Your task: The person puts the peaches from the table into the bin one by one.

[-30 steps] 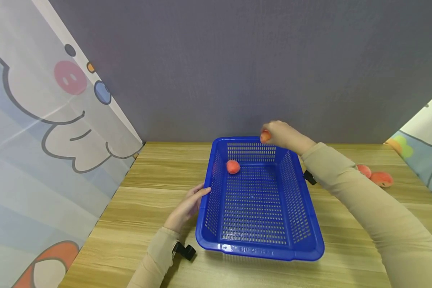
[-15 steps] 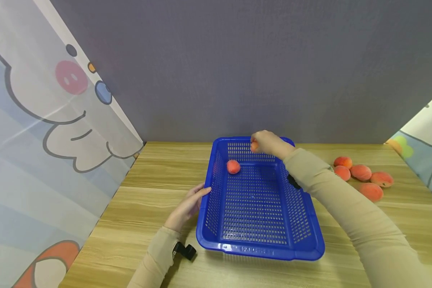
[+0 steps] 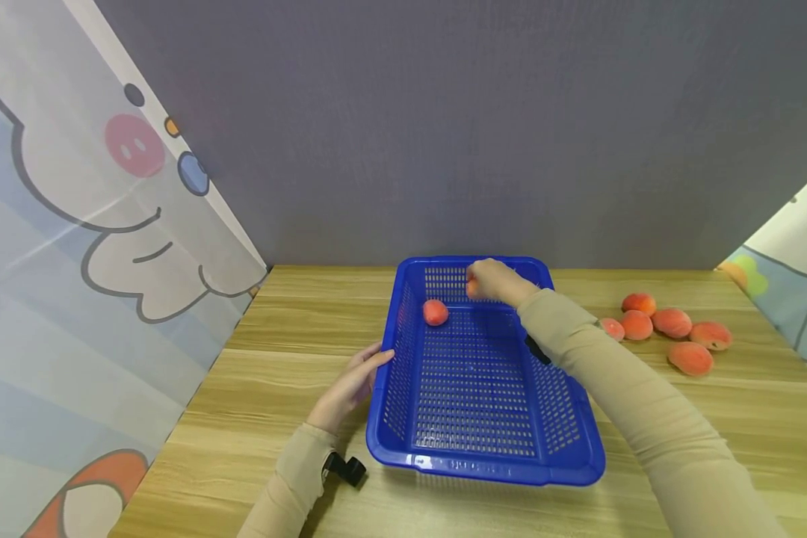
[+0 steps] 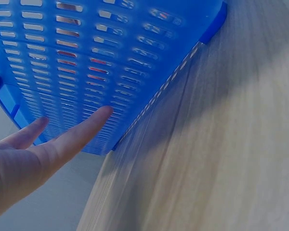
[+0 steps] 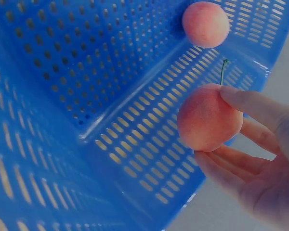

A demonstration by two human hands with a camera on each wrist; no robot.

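A blue plastic basket [image 3: 487,471] with slotted walls stands on the wooden table. My left hand [image 3: 347,385] holds its left rim, the thumb over the edge; in the left wrist view the fingers [image 4: 77,137] lie along the outer wall. Inside the basket's far end, my right hand [image 3: 498,279] grips a peach [image 5: 207,118] between thumb and fingertips, its thin green stem pointing up. Another peach [image 3: 435,312] rests in the far left corner of the basket. Only a little of the held peach shows in the head view.
Several peaches [image 3: 672,323] lie grouped on the table [image 3: 645,418] to the right, one partly behind my right sleeve. A grey panel [image 3: 444,134] rises behind the basket. Printed cartoon cloths hang at the left [image 3: 54,299] and right sides.
My right hand has moved left and down into the basket's far end, carrying its peach. More peaches on the right now show past the sleeve. The left hand has stayed put.
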